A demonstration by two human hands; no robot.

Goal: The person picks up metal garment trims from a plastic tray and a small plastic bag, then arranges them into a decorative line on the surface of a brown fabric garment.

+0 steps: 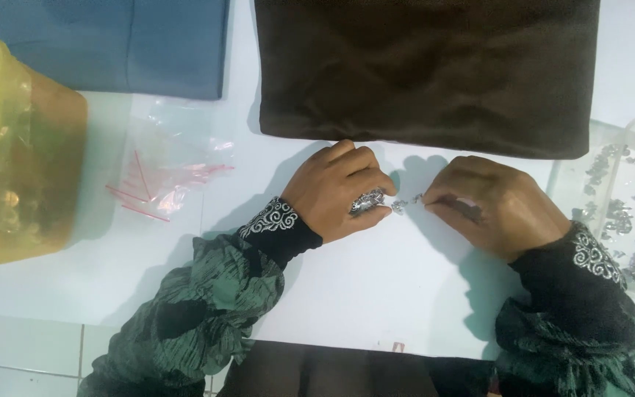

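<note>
My left hand (339, 191) rests on the white table (347, 294), fingers curled around a small cluster of silver metal pieces (368, 200). My right hand (490, 202) sits just to its right, fingertips pinched on a tiny silver piece (414, 198). A few loose silver bits (398, 207) lie on the table between the two hands. Both wrists wear black cuffs with white embroidery and dark green patterned sleeves.
A dark brown folded cloth (428, 73) lies just beyond the hands, a blue cloth (112, 44) at the far left. A yellow plastic tub (31, 162) stands at the left edge, small clear zip bags (170, 165) beside it. A clear tray (619, 206) with several silver pieces sits right.
</note>
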